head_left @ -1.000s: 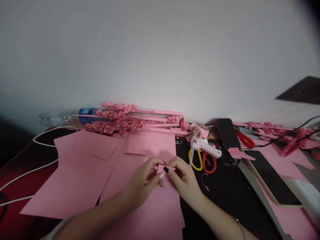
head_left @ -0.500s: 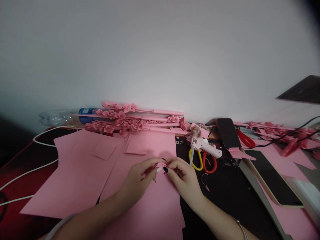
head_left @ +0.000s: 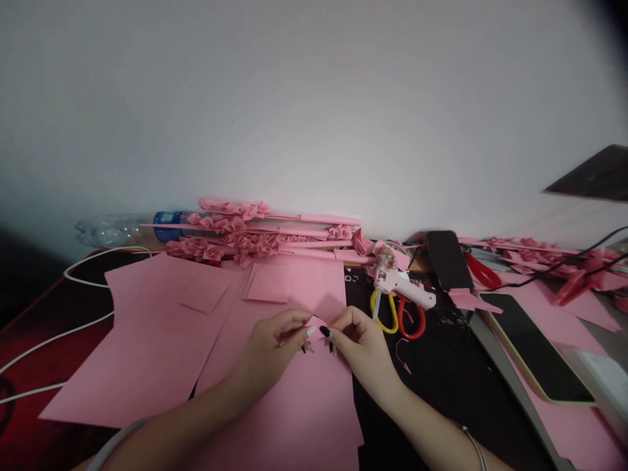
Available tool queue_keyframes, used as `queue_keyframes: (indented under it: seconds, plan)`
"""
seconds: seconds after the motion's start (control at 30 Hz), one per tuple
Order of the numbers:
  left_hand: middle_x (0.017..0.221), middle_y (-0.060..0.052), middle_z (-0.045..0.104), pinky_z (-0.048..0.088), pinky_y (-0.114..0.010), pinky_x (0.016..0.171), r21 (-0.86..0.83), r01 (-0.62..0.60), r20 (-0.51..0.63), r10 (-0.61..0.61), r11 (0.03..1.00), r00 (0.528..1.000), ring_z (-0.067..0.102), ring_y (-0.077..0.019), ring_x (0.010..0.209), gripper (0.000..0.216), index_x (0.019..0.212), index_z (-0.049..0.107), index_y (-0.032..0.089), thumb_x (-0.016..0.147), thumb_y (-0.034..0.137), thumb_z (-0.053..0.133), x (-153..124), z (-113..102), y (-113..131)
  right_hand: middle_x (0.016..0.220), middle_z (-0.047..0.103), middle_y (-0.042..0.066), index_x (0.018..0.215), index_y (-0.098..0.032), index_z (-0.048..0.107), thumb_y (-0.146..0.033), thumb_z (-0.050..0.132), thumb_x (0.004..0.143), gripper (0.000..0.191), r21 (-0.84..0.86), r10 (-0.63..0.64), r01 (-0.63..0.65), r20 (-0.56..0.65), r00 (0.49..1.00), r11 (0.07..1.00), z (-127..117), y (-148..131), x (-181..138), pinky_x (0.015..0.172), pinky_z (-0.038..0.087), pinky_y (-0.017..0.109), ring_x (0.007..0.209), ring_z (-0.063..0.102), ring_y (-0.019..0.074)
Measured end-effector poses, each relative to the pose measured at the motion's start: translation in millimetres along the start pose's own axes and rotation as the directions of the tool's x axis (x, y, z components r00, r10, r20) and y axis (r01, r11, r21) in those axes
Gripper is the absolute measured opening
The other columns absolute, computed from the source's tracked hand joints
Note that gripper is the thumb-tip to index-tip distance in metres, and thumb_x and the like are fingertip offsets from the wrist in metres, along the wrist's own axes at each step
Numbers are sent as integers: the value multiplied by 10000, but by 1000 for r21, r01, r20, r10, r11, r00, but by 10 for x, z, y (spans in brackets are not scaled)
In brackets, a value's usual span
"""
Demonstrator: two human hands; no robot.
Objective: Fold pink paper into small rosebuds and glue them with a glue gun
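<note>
My left hand (head_left: 277, 343) and my right hand (head_left: 358, 343) meet over the middle of the desk, fingertips pinched together on a small pink paper piece (head_left: 321, 313) that stands up between them as a folded point. Both hands have dark-painted nails and hover just above a large pink paper sheet (head_left: 294, 399). A smaller pink paper square (head_left: 269, 283) lies on the sheets just beyond my hands.
Pink paper flower stems (head_left: 255, 239) and a plastic bottle (head_left: 127, 227) lie along the wall. A pink glue gun (head_left: 400, 284), yellow and red scissors (head_left: 397, 314), two phones (head_left: 532, 347) and cables sit right of my hands. White cables (head_left: 59, 333) run at left.
My hands have shifted slightly and worked the small paper piece; it now stands up as a pointed fold between my fingertips. Nothing else on the desk has moved.
</note>
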State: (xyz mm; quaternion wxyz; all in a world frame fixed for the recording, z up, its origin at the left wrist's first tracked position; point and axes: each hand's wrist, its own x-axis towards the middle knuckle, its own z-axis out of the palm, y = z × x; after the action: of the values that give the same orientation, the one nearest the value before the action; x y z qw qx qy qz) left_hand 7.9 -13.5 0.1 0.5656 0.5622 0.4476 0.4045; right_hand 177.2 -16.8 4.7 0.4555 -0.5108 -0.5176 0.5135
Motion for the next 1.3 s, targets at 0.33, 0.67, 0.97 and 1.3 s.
queue_keyframes:
  seconds: [0.33,0.67,0.97,1.3]
  plan:
    - [669,12,598,455,-192,474,-42,84,64,-81,996,995,551,-88,508,157,819,610,149,841,302,586,6,-9,-41,584,471,-63,794,-193,558,-166,634,752,91,-2,-28,28,74,997,1000,17,29,-18,513,367,221,523,457,100]
    - [626,20,587,472,-199,513,-37,59,26,-58,998,998,561,-92,528,154,756,615,148,825,281,584,-5,-13,19,539,573,-38,689,-184,490,-340,651,784,243,87,127,-149,214,968,985,13,-2,-7,396,363,203,374,454,70]
    - [620,-1,617,486,-219,560,18,55,-9,-55,998,998,588,-113,582,212,663,606,151,820,293,590,-18,0,74,531,594,-36,655,-182,484,-376,695,752,303,139,143,-185,265,954,973,10,11,10,390,399,200,366,505,75]
    - [636,-2,651,518,-246,582,-90,160,50,-156,983,987,634,-129,585,181,709,596,155,809,306,609,3,-6,87,515,538,-58,657,-170,499,-379,694,755,302,146,146,-189,263,954,971,-19,-14,37,371,332,177,363,404,44]
